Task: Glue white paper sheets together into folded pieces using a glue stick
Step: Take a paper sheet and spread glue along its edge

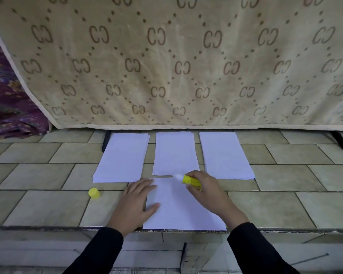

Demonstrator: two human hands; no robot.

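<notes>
While the left hand is pressing flat on the sheet beside the grip, the right hand is clasping the glue stick at its far edge.

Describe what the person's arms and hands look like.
Both arms wear long, plain black sleeves: the left sleeve and right sleeve end at the wrists. The left hand and right hand are bare: no gloves, rings or watch visible.
</notes>
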